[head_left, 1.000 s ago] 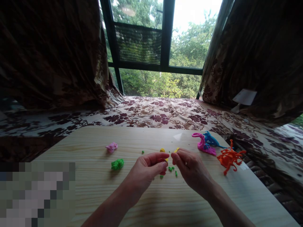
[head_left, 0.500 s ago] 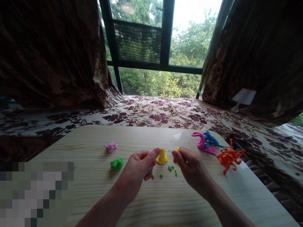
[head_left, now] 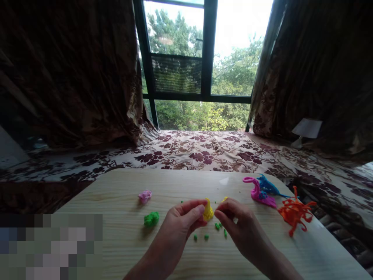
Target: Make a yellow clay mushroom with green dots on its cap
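My left hand [head_left: 182, 225] pinches a small yellow clay cone [head_left: 208, 211] between thumb and forefinger, just above the wooden table [head_left: 116, 249]. My right hand [head_left: 237, 223] is closed in a pinch right beside the cone, its fingertips almost touching it; what it pinches is too small to make out. Several tiny green clay bits [head_left: 217, 226] lie on the table under and between the hands. A second small yellow piece [head_left: 224, 199] peeks out behind my right hand.
A green clay lump [head_left: 151, 219] and a pink lump [head_left: 145, 196] lie left of the hands. At the right stand a pink and blue clay figure [head_left: 260, 190] and an orange tentacled figure [head_left: 295, 210]. Floral bedding [head_left: 198, 149], curtains and a window lie beyond.
The view tilted up a little. My left hand keeps the yellow cone and has drawn it closer to my right hand's fingertips; the clay figures have not moved.
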